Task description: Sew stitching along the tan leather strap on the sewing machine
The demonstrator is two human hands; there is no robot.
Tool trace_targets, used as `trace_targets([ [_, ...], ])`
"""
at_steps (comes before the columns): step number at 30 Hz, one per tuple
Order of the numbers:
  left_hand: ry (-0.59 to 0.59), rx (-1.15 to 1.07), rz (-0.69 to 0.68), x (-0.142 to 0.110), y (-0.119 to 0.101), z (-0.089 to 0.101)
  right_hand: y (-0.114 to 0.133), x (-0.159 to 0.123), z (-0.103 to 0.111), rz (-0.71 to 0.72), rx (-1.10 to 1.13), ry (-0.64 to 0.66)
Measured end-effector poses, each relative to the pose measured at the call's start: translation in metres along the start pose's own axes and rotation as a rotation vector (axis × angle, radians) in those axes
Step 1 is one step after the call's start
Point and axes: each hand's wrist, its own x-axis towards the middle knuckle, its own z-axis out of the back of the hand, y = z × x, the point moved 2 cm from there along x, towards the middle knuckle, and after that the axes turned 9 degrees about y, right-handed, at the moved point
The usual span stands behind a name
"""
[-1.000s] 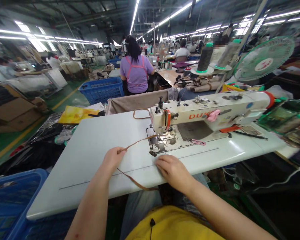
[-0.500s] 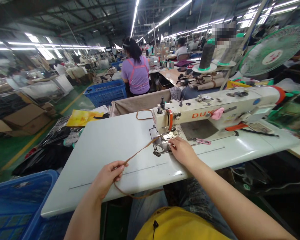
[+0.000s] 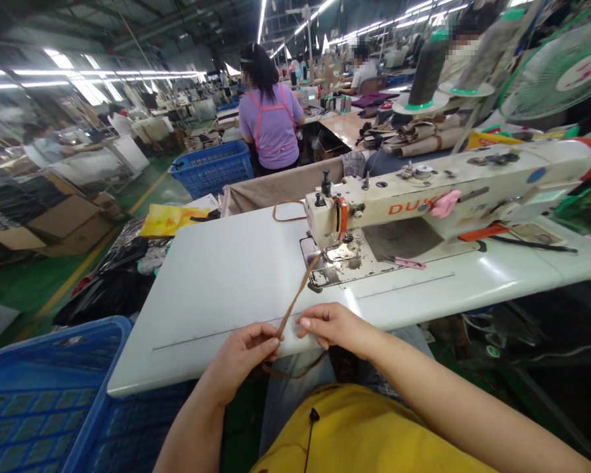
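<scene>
A thin brown strap (image 3: 298, 294) runs from under the needle of the white sewing machine (image 3: 443, 190) down to the near edge of the white table (image 3: 226, 276). My left hand (image 3: 241, 358) pinches the strap at that edge, fingers closed on it. My right hand (image 3: 332, 325) is just to its right, fingertips closed on the same strap, almost touching the left hand. A slack loop of strap hangs below both hands, over my lap.
A blue plastic crate (image 3: 39, 401) stands at my lower left. Dark fabric lies heaped on the floor (image 3: 108, 289) left of the table. A person in a purple top (image 3: 273, 121) works beyond, by another blue crate (image 3: 211, 174). Thread cones (image 3: 426, 72) and a green fan (image 3: 556, 72) sit behind the machine.
My right hand came back from the needle plate to the table's near edge and took the strap beside my left hand. The left hand shifted right, and the strap now runs straight to the needle.
</scene>
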Motion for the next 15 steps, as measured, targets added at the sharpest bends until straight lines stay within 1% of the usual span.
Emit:
trace_targets([
  [1, 0.057, 0.032, -0.029, 0.000, -0.003, -0.005, -0.001, 0.002, -0.005, 0.003, 0.047, -0.012],
  [3, 0.206, 0.124, -0.076, 0.000, -0.006, -0.013, -0.003, 0.004, -0.010, 0.010, 0.153, -0.074],
  [4, 0.273, 0.149, -0.076, 0.001, -0.006, -0.016, -0.004, 0.005, -0.012, 0.015, 0.205, -0.111],
  [5, 0.315, 0.145, -0.056, 0.003, -0.005, -0.019, -0.005, 0.005, -0.013, 0.019, 0.248, -0.137],
  [6, 0.317, 0.107, -0.027, 0.006, -0.003, -0.022, -0.005, 0.005, -0.014, 0.019, 0.274, -0.148],
  [7, 0.278, 0.041, 0.000, 0.010, -0.002, -0.024, -0.006, 0.003, -0.014, 0.015, 0.278, -0.140],
  [9, 0.142, -0.130, 0.010, 0.019, 0.000, -0.029, -0.006, -0.001, -0.016, -0.003, 0.236, -0.090],
  [10, 0.098, -0.211, -0.004, 0.024, -0.001, -0.033, -0.007, -0.003, -0.016, -0.016, 0.201, -0.057],
  [11, 0.084, -0.281, -0.020, 0.029, -0.003, -0.038, -0.008, -0.006, -0.017, -0.028, 0.166, -0.028],
  [14, 0.100, -0.442, -0.035, 0.042, -0.012, -0.051, -0.013, -0.014, -0.018, -0.065, 0.070, 0.034],
  [15, 0.081, -0.484, -0.041, 0.046, -0.016, -0.054, -0.015, -0.017, -0.018, -0.079, 0.047, 0.048],
])
